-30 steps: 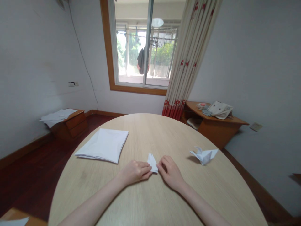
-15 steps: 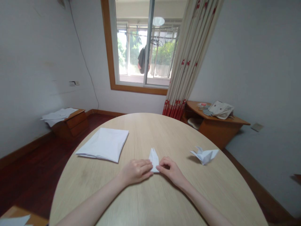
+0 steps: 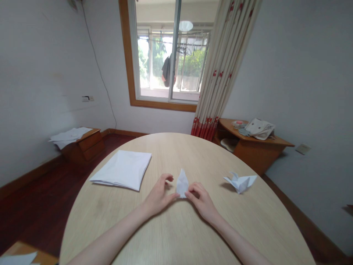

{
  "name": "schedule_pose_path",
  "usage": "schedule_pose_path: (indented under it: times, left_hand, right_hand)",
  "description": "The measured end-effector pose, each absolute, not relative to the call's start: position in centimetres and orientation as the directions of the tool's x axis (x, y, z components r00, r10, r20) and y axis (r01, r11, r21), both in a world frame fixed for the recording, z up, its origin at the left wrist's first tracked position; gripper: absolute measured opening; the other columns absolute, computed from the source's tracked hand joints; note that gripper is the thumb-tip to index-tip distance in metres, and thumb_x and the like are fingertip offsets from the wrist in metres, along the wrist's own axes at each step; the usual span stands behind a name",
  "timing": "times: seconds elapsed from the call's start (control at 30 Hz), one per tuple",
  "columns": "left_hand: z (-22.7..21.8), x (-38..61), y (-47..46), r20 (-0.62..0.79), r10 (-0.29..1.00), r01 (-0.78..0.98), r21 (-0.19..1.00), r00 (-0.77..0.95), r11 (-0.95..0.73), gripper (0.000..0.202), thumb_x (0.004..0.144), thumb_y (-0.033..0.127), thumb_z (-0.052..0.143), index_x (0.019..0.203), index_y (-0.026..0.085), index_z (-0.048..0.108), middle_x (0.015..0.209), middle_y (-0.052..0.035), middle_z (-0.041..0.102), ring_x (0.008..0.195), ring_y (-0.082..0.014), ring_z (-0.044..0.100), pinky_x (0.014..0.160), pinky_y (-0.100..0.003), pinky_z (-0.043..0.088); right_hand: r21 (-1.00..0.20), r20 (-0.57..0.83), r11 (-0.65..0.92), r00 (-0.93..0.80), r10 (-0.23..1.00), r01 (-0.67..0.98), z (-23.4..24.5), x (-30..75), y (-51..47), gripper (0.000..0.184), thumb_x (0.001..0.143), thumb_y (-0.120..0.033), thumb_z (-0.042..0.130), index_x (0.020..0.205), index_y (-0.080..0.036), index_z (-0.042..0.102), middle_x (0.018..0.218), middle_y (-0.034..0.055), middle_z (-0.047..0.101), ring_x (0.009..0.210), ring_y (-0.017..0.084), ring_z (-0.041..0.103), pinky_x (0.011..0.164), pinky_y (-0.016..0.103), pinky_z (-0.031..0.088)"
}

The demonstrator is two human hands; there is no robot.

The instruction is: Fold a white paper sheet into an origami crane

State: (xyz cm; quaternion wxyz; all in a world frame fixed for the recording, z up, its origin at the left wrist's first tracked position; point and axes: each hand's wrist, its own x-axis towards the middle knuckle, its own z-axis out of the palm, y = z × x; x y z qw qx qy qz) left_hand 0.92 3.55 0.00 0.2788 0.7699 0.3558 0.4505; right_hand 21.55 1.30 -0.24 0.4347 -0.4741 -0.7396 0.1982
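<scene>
A small folded piece of white paper (image 3: 182, 185), narrow and pointed at its far end, is between my hands on the round wooden table (image 3: 176, 235). My right hand (image 3: 202, 200) pinches its lower right corner between thumb and fingers. The thumb of my left hand (image 3: 160, 195) touches the lower left corner, while its other fingers are curved, raised and apart from the paper. Farther right stands a folded white paper crane (image 3: 240, 183), touched by neither hand.
A stack of white paper sheets (image 3: 122, 170) lies at the table's left. Beyond the table are a low wooden cabinet (image 3: 89, 145) with papers on it, a corner desk (image 3: 255, 147) with a cloth bag (image 3: 259, 129), and a curtain (image 3: 217, 73) beside the window.
My left hand has lifted its fingers off the folded paper and opened. The paper now shows one pointed tip and a plain face, where two tips showed before. My right hand stays at its corner.
</scene>
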Motion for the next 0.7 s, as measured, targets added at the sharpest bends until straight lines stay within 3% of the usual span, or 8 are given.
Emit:
schedule_pose_path:
  times: [0.2, 0.47, 0.7]
  left_hand:
    - [0.8, 1.4, 3.3, 0.269, 0.857, 0.196, 0.902, 0.44, -0.384, 0.023, 0.08, 0.033, 0.065, 0.095, 0.015, 0.066, 0.087, -0.0054, 0.07, 0.079, -0.0185, 0.063, 0.074, -0.03, 0.049]
    - [0.4, 1.9, 3.1, 0.193, 0.919, 0.112, 0.963, 0.344, -0.244, 0.026, 0.077, 0.041, 0.065, 0.08, 0.015, 0.067, 0.074, -0.0035, 0.07, 0.069, -0.0175, 0.065, 0.067, -0.028, 0.05]
    - [0.2, 2.3, 2.7, 0.176, 0.923, 0.09, 0.972, 0.341, -0.219, 0.025, 0.075, 0.04, 0.066, 0.081, 0.016, 0.063, 0.065, -0.0021, 0.069, 0.062, -0.0167, 0.066, 0.062, -0.026, 0.05]
  right_hand:
    - [-0.666, 0.499, 0.52, -0.197, 0.844, 0.535, -0.3, 21.5, 1.1, 0.024, 0.092, -0.034, 0.047, 0.072, -0.022, 0.053, 0.079, 0.0035, 0.058, 0.08, 0.02, 0.054, 0.074, 0.034, 0.044]
    - [-0.605, 0.517, 0.535, -0.22, 0.827, 0.589, -0.2, 21.3, 0.8, 0.02, 0.094, -0.03, 0.044, 0.078, -0.022, 0.055, 0.083, 0.0047, 0.058, 0.081, 0.02, 0.056, 0.072, 0.032, 0.048]
    - [-0.524, 0.559, 0.563, -0.241, 0.794, 0.639, -0.8, 21.2, 0.7, 0.029, 0.097, -0.029, 0.038, 0.107, -0.022, 0.064, 0.102, 0.0103, 0.064, 0.094, 0.022, 0.062, 0.079, 0.035, 0.053]
